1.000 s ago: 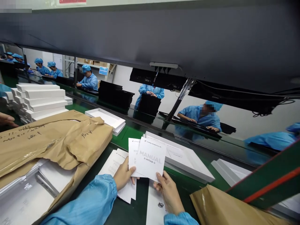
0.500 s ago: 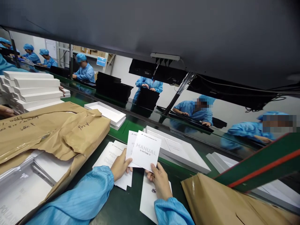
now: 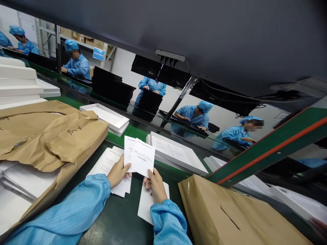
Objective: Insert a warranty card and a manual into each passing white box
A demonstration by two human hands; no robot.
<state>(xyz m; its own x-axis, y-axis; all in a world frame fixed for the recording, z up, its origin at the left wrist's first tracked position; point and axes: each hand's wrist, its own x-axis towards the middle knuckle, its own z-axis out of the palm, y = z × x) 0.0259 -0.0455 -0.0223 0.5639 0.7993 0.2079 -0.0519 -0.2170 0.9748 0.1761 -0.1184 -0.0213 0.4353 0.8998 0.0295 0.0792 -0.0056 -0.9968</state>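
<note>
My left hand (image 3: 119,173) pinches a white warranty leaflet (image 3: 129,145) by its lower edge, thumb on top. In my right hand (image 3: 156,185) is a white manual booklet (image 3: 142,158), gripped at its lower right corner and overlapping the leaflet. Both are raised above the dark green bench. Below my left hand lies a loose stack of warranty leaflets (image 3: 103,161), partly covered by the hand. Another white booklet (image 3: 145,207) lies on the bench beneath my right hand, its print mostly hidden.
A torn brown paper package (image 3: 84,136) with white papers inside lies left; another brown package (image 3: 217,211) stands right. White box trays (image 3: 178,153) sit on the green conveyor, one holding papers. White boxes (image 3: 17,80) are stacked at left. Co-workers in blue work opposite. A green beam (image 3: 276,146) slants at right.
The view has shifted, so the scene sits further left and slightly higher. Both hands keep hold of the leaflet and the manual, which stay overlapped.
</note>
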